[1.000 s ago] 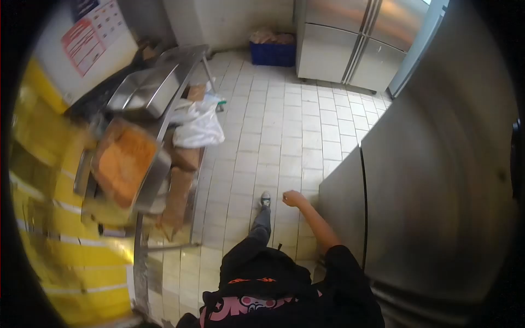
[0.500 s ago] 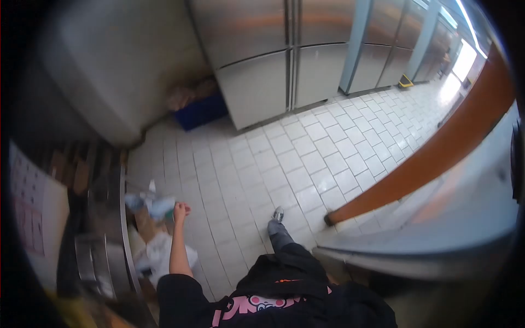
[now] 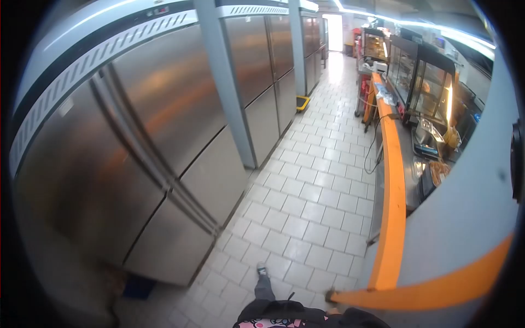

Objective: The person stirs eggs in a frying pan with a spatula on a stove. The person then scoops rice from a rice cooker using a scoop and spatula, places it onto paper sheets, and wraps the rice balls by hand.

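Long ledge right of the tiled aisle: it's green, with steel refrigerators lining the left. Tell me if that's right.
Not green: the head view shows the long ledge right of the tiled aisle is orange; steel refrigerators do line the left.

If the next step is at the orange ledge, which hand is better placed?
Probably the right hand: part of it seems to show low in view, and the orange ledge runs along that side. The left hand is out of view, and steel refrigerators line its side.
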Available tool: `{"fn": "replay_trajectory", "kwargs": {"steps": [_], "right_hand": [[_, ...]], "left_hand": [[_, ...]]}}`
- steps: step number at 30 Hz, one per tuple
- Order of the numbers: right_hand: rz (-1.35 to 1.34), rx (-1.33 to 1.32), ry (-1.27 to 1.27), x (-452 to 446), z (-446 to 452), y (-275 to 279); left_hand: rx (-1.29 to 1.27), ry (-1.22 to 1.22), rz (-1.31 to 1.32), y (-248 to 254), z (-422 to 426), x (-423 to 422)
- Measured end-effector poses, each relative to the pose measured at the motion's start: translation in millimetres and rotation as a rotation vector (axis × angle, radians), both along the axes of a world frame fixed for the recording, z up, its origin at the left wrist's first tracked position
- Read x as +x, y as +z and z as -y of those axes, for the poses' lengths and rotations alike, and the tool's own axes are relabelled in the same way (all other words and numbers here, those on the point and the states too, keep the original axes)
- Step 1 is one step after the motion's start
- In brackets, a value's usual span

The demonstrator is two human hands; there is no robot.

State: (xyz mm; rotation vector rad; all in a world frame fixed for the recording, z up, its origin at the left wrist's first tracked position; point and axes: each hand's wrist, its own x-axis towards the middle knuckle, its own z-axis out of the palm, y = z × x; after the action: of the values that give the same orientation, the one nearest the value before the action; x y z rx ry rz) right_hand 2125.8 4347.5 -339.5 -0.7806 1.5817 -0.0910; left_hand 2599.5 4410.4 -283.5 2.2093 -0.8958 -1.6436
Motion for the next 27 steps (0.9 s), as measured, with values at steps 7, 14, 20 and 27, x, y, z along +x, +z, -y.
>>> {"fn": "replay_trajectory", "kwargs": {"steps": [7, 14, 20, 27], "right_hand": [[0.051, 0.072, 0.053, -5.4, 165.4, -23.9], [0.008, 0.129, -0.49, -55.5, 440.0, -44.1], [-0.101, 0.171, -0.185, -187.1, 704.3, -43.2], [0.045, -0.319, -0.497, -323.8, 1066.1, 58.1]], "left_hand": [[0.173, -0.086, 0.139, -14.9, 375.9, 67.0], [-0.368, -0.573, 0.421, 26.2, 895.3, -27.7], [-0.427, -0.387, -0.527, 40.7, 1081.7, -257.1], [0.199, -0.732, 0.023, -26.1, 1139.0, -298.8]]}}
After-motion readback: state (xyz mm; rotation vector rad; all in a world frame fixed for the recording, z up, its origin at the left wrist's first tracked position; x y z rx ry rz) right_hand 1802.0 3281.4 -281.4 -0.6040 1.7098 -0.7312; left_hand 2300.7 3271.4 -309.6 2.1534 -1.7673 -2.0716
